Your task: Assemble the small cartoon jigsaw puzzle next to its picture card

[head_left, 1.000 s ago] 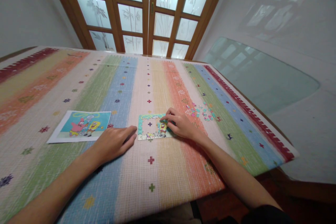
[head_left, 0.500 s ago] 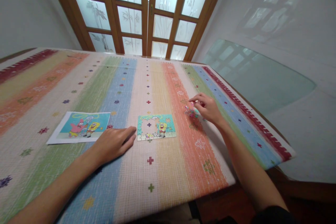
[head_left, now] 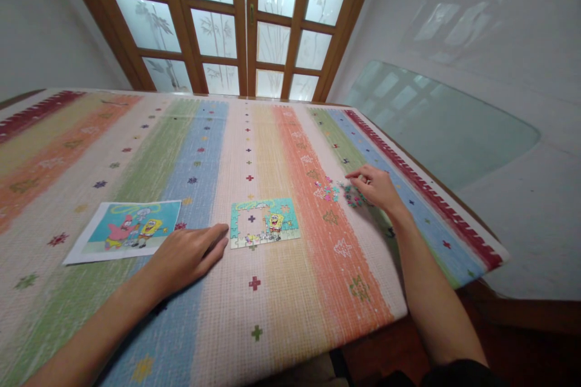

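Observation:
A partly assembled jigsaw puzzle point(head_left: 285, 225) lies flat on the striped tablecloth, its middle left gap showing cloth. On the right of it are loose puzzle pieces in two clusters: a pinkish one point(head_left: 327, 189) and a greener one point(head_left: 353, 195). My right hand point(head_left: 376, 188) is over the greener cluster, thumb and forefinger drawn together; whatever is between them is too small to make out. Resting on the cloth, my left hand point(head_left: 193, 254) has its fingers stretched out, tips close by the puzzle's left edge. It holds nothing visible.
A printed reference picture point(head_left: 122, 227) of the cartoon scene lies left of the puzzle, near my left wrist. The striped tablecloth point(head_left: 281, 290) covers the table. Beyond the far edge stand wooden glazed doors point(head_left: 249, 30), and a pale wall is on the right.
My right hand has moved right over the loose pieces, which now appear as two clusters. My left hand stays beside the puzzle. The whole view has shifted slightly.

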The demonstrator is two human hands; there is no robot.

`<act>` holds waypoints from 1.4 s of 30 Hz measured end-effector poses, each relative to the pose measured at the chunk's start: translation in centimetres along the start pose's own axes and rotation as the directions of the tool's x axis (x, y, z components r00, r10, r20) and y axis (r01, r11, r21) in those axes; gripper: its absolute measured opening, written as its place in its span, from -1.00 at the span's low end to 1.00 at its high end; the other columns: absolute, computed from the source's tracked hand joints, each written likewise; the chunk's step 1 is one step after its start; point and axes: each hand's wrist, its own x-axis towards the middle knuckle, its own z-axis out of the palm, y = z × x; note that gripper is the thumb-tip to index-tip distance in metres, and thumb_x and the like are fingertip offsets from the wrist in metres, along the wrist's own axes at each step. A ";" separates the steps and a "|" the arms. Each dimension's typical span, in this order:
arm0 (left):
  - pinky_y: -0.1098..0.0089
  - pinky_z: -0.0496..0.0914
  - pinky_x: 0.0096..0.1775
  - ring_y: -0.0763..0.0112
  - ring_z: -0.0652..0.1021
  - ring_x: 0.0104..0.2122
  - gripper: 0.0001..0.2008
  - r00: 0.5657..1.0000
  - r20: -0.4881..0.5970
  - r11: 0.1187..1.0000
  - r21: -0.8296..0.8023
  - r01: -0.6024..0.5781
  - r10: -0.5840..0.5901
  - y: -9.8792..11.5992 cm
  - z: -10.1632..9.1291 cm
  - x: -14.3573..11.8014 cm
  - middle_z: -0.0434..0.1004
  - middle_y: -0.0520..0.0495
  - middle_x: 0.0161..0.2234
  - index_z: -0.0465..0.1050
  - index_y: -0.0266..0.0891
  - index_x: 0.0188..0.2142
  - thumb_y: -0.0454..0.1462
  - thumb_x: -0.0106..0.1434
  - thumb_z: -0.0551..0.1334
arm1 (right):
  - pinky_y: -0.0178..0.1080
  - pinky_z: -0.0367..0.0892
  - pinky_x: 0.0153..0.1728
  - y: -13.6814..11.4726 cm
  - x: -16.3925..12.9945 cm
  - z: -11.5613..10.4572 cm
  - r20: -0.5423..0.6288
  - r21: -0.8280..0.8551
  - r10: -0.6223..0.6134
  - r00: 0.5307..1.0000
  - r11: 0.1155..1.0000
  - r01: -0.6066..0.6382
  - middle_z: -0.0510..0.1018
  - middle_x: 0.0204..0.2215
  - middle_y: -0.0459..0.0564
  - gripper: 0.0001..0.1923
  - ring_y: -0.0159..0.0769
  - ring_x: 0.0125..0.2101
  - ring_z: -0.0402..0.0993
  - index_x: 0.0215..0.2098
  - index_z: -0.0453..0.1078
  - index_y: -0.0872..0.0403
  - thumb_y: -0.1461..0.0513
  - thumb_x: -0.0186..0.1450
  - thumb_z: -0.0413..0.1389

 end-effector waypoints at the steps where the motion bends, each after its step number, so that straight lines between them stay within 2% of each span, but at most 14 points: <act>1: 0.30 0.45 -0.36 0.20 0.68 -0.40 -0.55 1.000 0.006 1.000 -0.002 0.001 -0.001 0.0 0.0 0.0 0.70 -0.14 -0.33 0.49 -0.23 -0.03 -0.11 0.54 -0.12 | -0.15 0.30 -0.35 0.0 -0.1 -0.1 0.047 -0.004 0.003 0.999 1.000 -0.003 0.52 -0.47 0.00 -0.77 -0.26 -0.51 0.34 -0.36 0.61 0.03 0.20 0.21 0.09; 5: 0.26 0.47 -0.33 0.19 0.68 -0.39 -0.51 1.000 0.020 0.999 -0.046 0.008 -0.007 0.0 -0.1 -0.2 0.70 -0.15 -0.30 0.48 -0.24 0.01 -0.13 0.55 -0.18 | -0.18 0.29 -0.36 -0.2 -0.2 -0.3 0.241 -0.034 0.005 0.970 0.999 0.003 0.51 -0.46 -0.01 -0.81 -0.28 -0.51 0.37 -0.36 0.63 0.03 0.16 0.22 0.18; 8: 0.25 0.47 -0.33 0.19 0.68 -0.38 -0.51 1.000 0.007 0.998 -0.065 0.004 -0.004 -0.1 0.0 -0.4 0.70 -0.15 -0.29 0.46 -0.25 0.05 -0.14 0.54 -0.19 | -0.20 0.27 -0.35 -0.4 -0.2 0.0 0.306 -0.080 0.006 0.952 0.997 0.019 0.50 -0.46 -0.02 -0.83 -0.29 -0.51 0.38 -0.32 0.65 0.03 0.18 0.22 0.20; 14: 0.23 0.48 -0.36 0.15 0.68 -0.41 -0.51 1.000 0.019 1.000 -0.012 -0.001 0.001 0.1 0.0 -0.2 0.70 -0.17 -0.33 0.47 -0.27 0.02 -0.12 0.54 -0.17 | -0.20 0.26 -0.34 -0.3 -0.3 0.6 0.338 -0.089 -0.023 0.941 0.994 0.057 0.52 -0.42 -0.02 -0.74 -0.30 -0.51 0.35 -0.18 0.67 0.01 0.20 0.24 0.17; 19: 0.26 0.49 -0.35 0.17 0.69 -0.37 -0.55 1.000 0.019 1.000 -0.020 -0.009 0.009 0.3 -0.4 -0.1 0.70 -0.17 -0.28 0.47 -0.26 0.00 -0.13 0.54 -0.14 | -0.20 0.26 -0.35 0.2 -0.4 0.8 0.325 -0.061 -0.041 0.945 0.996 0.064 0.48 -0.41 -0.02 -0.70 -0.30 -0.51 0.33 -0.10 0.66 0.01 0.18 0.25 0.17; 24: 0.26 0.49 -0.36 0.17 0.69 -0.38 -0.56 1.000 0.008 1.000 -0.007 -0.012 0.012 0.4 -0.2 -0.1 0.70 -0.18 -0.28 0.47 -0.25 -0.01 -0.13 0.54 -0.13 | -0.19 0.29 -0.34 0.6 -0.4 0.9 0.336 -0.021 -0.051 0.940 0.998 0.061 0.47 -0.42 -0.03 -0.75 -0.28 -0.50 0.36 -0.15 0.63 0.01 0.17 0.26 0.17; 29: 0.26 0.47 -0.36 0.18 0.67 -0.41 -0.58 1.000 0.004 0.998 -0.061 0.005 -0.005 0.5 -0.3 0.0 0.69 -0.16 -0.31 0.48 -0.23 -0.06 -0.12 0.53 -0.11 | -0.17 0.31 -0.37 0.3 -0.4 0.9 0.292 0.026 -0.024 0.956 1.000 0.017 0.54 -0.40 -0.01 -0.86 -0.26 -0.50 0.39 -0.28 0.53 -0.01 0.14 0.25 0.18; 33: 0.31 0.47 -0.35 0.25 0.66 -0.41 -0.60 1.000 0.013 0.997 -0.078 0.022 -0.021 0.4 -0.3 0.0 0.68 -0.13 -0.31 0.47 -0.21 -0.05 -0.10 0.53 -0.08 | -0.15 0.32 -0.37 -0.6 -0.3 0.9 0.287 0.021 0.056 0.956 0.998 -0.065 0.57 -0.51 -0.03 -0.89 -0.23 -0.53 0.43 -0.36 0.47 -0.01 0.14 0.25 0.17; 35: 0.31 0.46 -0.35 0.26 0.65 -0.41 -0.60 1.000 0.017 0.997 -0.078 0.023 -0.022 0.4 -0.3 0.0 0.68 -0.12 -0.31 0.47 -0.20 -0.06 -0.09 0.53 -0.08 | -0.15 0.33 -0.37 -1.3 -0.2 1.0 0.274 0.054 0.065 0.960 0.995 -0.083 0.59 -0.50 -0.02 -0.85 -0.23 -0.52 0.46 -0.38 0.47 0.00 0.11 0.26 0.16; 38: 0.29 0.46 -0.34 0.23 0.66 -0.40 -0.59 0.999 0.033 0.998 -0.067 0.021 -0.019 0.4 -0.3 0.0 0.69 -0.14 -0.30 0.48 -0.22 -0.07 -0.10 0.53 -0.09 | -0.15 0.37 -0.37 -2.8 -0.1 1.3 0.267 0.201 0.043 0.963 0.974 -0.100 0.64 -0.41 0.03 -0.77 -0.20 -0.45 0.52 -0.32 0.50 0.01 0.03 0.28 0.16; 42: 0.25 0.48 -0.29 0.20 0.67 -0.34 -0.55 0.999 0.044 0.996 -0.088 0.019 -0.015 0.3 -0.7 0.0 0.71 -0.18 -0.23 0.48 -0.25 0.01 -0.16 0.52 -0.14 | -0.16 0.45 -0.31 -5.7 -0.1 2.2 0.355 0.379 -0.015 0.935 0.916 -0.129 0.69 -0.29 0.06 -0.71 -0.20 -0.34 0.58 -0.22 0.58 0.02 0.01 0.31 0.17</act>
